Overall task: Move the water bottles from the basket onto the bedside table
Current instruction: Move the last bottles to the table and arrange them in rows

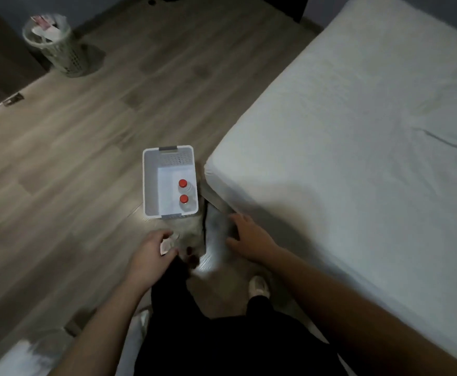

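Note:
A white plastic basket stands on the wood floor beside the corner of the bed. Two clear water bottles stand upright along its right wall, each with a red cap: the farther bottle and the nearer bottle. My left hand hovers short of the basket's near edge with its fingers curled; something pale and blurred shows at the fingertips, and I cannot make out what it is. My right hand is spread to the right of the basket, by the bed's corner, holding nothing.
The white bed fills the right side. A mesh waste bin with paper in it stands at the far left. My legs and a blurred white-socked foot are below the hands. A blurred white surface sits at the bottom left.

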Demonstrator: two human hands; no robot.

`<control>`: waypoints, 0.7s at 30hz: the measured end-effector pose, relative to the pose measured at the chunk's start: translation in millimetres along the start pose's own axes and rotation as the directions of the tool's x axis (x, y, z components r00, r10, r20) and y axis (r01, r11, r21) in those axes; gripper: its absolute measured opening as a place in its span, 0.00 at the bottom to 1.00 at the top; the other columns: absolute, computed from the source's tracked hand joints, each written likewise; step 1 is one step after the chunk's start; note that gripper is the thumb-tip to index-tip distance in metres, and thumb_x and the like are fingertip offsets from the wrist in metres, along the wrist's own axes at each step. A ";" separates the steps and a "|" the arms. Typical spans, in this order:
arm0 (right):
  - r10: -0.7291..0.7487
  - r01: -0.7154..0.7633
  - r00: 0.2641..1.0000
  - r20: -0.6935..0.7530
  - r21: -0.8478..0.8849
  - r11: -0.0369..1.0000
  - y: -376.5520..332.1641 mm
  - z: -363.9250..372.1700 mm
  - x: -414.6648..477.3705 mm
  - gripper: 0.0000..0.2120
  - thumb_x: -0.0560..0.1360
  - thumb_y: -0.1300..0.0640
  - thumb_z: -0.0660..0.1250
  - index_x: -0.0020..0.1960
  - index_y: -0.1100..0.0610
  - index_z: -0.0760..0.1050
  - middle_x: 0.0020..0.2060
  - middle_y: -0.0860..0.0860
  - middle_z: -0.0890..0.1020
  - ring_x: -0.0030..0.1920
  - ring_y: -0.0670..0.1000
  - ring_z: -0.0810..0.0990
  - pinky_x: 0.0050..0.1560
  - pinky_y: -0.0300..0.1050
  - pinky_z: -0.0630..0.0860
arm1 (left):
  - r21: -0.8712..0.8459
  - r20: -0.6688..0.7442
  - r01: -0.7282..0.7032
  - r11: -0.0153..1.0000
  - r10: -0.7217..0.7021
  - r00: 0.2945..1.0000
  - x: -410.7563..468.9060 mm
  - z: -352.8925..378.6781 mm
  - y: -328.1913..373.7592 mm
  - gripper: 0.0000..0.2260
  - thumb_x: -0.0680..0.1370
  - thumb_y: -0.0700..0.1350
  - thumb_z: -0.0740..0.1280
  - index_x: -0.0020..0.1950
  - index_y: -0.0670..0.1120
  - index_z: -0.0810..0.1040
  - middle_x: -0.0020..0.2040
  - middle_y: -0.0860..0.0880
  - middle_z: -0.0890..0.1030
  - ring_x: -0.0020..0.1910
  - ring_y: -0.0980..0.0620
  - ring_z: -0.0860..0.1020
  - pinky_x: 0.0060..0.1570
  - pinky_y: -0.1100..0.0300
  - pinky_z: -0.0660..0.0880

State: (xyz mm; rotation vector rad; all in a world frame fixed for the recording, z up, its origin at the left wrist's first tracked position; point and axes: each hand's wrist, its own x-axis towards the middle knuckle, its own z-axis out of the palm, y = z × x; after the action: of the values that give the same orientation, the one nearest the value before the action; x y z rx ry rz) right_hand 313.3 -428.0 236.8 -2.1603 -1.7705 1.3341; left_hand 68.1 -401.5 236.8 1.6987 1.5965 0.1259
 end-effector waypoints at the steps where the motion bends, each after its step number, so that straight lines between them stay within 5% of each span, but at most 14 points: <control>1: 0.031 -0.031 0.999 -0.016 0.021 0.999 -13.6 4.0 13.9 0.29 0.75 0.52 0.64 0.73 0.54 0.59 0.69 0.57 0.67 0.63 0.58 0.74 0.61 0.50 0.72 | 0.024 0.020 -0.022 0.999 0.021 1.000 18.9 -13.8 -7.6 0.16 0.72 0.41 0.71 0.59 0.42 0.76 0.58 0.43 0.78 0.56 0.44 0.77 0.57 0.53 0.73; 10: 0.414 -0.389 0.910 -0.025 0.293 0.873 -85.6 70.9 161.8 0.23 0.77 0.49 0.61 0.69 0.53 0.61 0.65 0.55 0.70 0.60 0.58 0.76 0.56 0.53 0.73 | 0.360 0.433 -0.382 0.851 0.210 0.876 222.5 -64.4 -64.1 0.21 0.73 0.48 0.69 0.65 0.46 0.71 0.62 0.46 0.74 0.59 0.47 0.74 0.57 0.54 0.73; 16: 0.536 -0.463 0.844 -0.032 0.460 0.758 -70.5 128.1 256.1 0.21 0.75 0.45 0.61 0.65 0.50 0.62 0.60 0.53 0.72 0.55 0.55 0.76 0.55 0.51 0.75 | 0.333 0.486 -0.460 0.823 0.268 0.831 319.2 1.9 -80.2 0.26 0.73 0.47 0.69 0.69 0.48 0.65 0.65 0.45 0.70 0.60 0.45 0.74 0.56 0.50 0.74; 21: 0.529 -0.445 0.844 -0.092 0.432 0.785 -47.2 166.2 309.5 0.24 0.77 0.46 0.62 0.70 0.49 0.61 0.60 0.52 0.75 0.54 0.51 0.77 0.52 0.45 0.74 | 0.324 0.543 -0.584 0.744 0.359 0.759 381.9 54.9 -103.2 0.24 0.74 0.49 0.68 0.69 0.52 0.66 0.65 0.46 0.68 0.57 0.46 0.75 0.51 0.49 0.77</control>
State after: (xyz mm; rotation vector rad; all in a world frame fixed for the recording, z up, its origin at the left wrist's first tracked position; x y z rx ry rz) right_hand 164.5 -235.2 -20.6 -2.4794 -0.7846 1.3300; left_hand 93.9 -100.9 -24.8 2.3027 0.8326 -0.4211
